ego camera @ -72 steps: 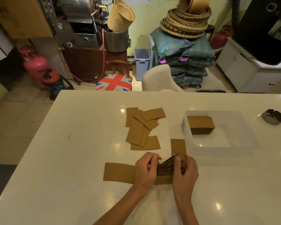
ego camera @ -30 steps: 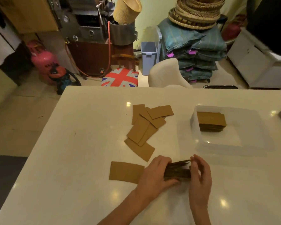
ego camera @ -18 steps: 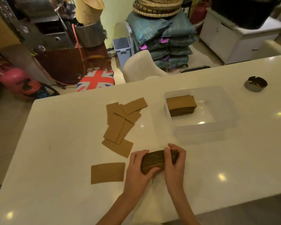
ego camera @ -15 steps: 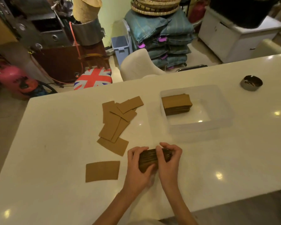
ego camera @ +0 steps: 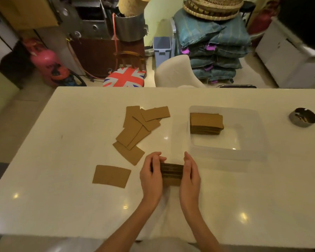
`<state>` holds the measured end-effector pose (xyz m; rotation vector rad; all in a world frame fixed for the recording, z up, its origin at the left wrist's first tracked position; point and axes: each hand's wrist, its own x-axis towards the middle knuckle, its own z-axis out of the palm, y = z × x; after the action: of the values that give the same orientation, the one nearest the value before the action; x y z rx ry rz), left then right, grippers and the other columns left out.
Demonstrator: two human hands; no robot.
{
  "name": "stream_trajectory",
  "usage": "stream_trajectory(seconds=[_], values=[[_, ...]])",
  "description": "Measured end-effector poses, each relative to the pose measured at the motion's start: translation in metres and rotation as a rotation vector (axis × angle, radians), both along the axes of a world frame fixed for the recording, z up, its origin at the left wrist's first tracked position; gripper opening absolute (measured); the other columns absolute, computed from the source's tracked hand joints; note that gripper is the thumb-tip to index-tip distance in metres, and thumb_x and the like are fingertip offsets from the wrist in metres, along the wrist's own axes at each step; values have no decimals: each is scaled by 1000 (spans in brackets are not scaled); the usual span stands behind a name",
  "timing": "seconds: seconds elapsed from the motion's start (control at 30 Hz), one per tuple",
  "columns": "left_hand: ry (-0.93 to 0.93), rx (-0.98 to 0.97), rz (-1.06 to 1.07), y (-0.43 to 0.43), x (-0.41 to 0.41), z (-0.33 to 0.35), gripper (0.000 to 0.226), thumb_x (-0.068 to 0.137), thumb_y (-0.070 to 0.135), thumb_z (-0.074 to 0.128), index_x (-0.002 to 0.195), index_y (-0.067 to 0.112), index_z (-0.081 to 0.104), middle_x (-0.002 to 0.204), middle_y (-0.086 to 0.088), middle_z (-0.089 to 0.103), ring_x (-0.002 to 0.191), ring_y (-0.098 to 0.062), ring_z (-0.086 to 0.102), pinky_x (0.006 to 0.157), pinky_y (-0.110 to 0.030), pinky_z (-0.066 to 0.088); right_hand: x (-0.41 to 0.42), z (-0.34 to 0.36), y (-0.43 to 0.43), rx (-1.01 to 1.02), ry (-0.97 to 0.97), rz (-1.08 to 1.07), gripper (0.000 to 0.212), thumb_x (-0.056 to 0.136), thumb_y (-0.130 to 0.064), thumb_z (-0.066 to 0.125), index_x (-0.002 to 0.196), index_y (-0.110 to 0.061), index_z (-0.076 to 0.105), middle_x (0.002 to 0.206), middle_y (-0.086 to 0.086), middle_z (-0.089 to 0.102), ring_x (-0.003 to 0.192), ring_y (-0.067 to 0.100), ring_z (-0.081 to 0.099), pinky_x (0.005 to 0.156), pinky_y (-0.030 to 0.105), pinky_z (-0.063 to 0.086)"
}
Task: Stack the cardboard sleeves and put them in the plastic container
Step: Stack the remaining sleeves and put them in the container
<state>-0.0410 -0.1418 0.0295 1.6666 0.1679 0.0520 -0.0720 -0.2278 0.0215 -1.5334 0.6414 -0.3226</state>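
Observation:
A stack of brown cardboard sleeves point(ego camera: 171, 172) stands on its edge on the white table point(ego camera: 62, 206), pressed between my left hand point(ego camera: 151, 176) and my right hand point(ego camera: 190, 174). Several loose sleeves point(ego camera: 140, 127) lie fanned out beyond my hands, and a single sleeve point(ego camera: 111, 176) lies flat to the left. The clear plastic container point(ego camera: 251, 140) sits to the right of them. Another stack of sleeves point(ego camera: 206, 122) rests in its far left corner.
A small round metal ashtray point(ego camera: 303, 117) sits at the table's far right. Beyond the far edge stand a white chair point(ego camera: 175, 73), a flag-patterned stool point(ego camera: 125, 77), a pink gas cylinder point(ego camera: 46, 60) and piled sacks point(ego camera: 213, 51).
My hands gathered the sleeves into one stack, turned it on edge and squared it. One loose sleeve near the container is gone from the table. The camera view swung about.

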Motion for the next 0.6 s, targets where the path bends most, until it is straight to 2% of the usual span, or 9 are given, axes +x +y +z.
stream_trajectory(seconds=[0.1,0.2,0.27,0.37,0.43,0.5,0.6], values=[[11,63,-49,-2,7,-3,27,107,27,36,116,24,61,102,10,71,97,-10,66,88,-33,53,7,-5,-11,51,-2,-28,42,105,-34,35,147,-29,39,149,-13,45,136,-1,40,116,29,33],[26,77,-47,2,7,-10,28,107,29,34,118,27,59,109,13,70,97,-13,67,89,-39,54,5,-6,-8,62,6,-13,43,105,-36,30,148,-32,36,151,-14,42,138,-1,36,117,26,30],[20,92,-75,5,4,-11,29,107,28,34,122,26,58,112,12,70,103,-9,66,92,-33,53,2,-9,-9,0,19,11,42,105,-35,31,146,-32,39,153,-15,40,141,-2,32,117,25,28],[-39,153,-97,7,2,-11,31,107,20,35,128,22,59,124,13,65,121,-2,56,103,-22,44,0,-14,-11,-58,24,-2,43,106,-31,33,149,-30,35,157,-16,31,145,-1,25,119,30,27],[-43,115,-109,3,2,-11,32,107,20,36,128,20,60,125,12,65,121,-4,57,103,-24,45,1,-12,-8,8,-1,-11,42,106,-28,34,148,-29,39,151,-16,41,139,-3,36,117,30,33],[-54,99,-141,0,0,-12,31,107,20,36,123,19,62,119,11,68,113,-9,63,94,-28,52,2,-9,-8,40,-27,-23,37,105,-26,37,141,-28,48,138,-12,56,128,-1,50,110,31,43],[-55,114,-127,1,4,-13,29,106,24,37,115,19,64,104,9,72,101,-13,67,84,-29,57,5,-8,-15,12,-30,-13,32,103,-27,45,134,-27,53,121,-13,63,115,1,58,95,25,53]])
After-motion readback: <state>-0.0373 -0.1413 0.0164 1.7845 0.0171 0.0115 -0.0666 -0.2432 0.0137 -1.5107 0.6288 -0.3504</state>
